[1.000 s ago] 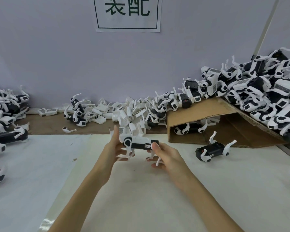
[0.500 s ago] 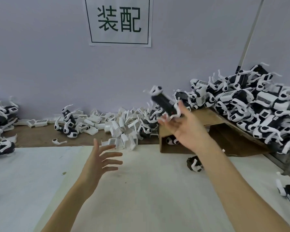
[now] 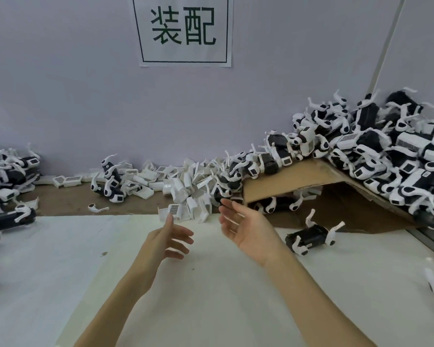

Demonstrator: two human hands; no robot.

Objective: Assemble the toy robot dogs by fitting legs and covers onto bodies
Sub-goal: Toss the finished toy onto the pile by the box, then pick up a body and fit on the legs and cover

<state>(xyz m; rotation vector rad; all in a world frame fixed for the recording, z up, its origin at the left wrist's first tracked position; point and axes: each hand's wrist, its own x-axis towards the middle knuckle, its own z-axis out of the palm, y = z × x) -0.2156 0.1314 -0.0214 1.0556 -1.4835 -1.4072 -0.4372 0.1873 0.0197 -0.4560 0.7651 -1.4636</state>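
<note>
Now covers (image 3: 186,194) beyond empty left hand (image 3: 169,237).

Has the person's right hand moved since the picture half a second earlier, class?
Yes. The empty right hand has dropped toward the person, from level with the brown cardboard sheet to below its front edge.

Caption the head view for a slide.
Both hands, left and right, open and empty above the white mat, between white covers and piled toy dogs.

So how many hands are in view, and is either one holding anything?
2: the left hand and the right hand, both open and empty above the white table, near the loose white covers.
</note>
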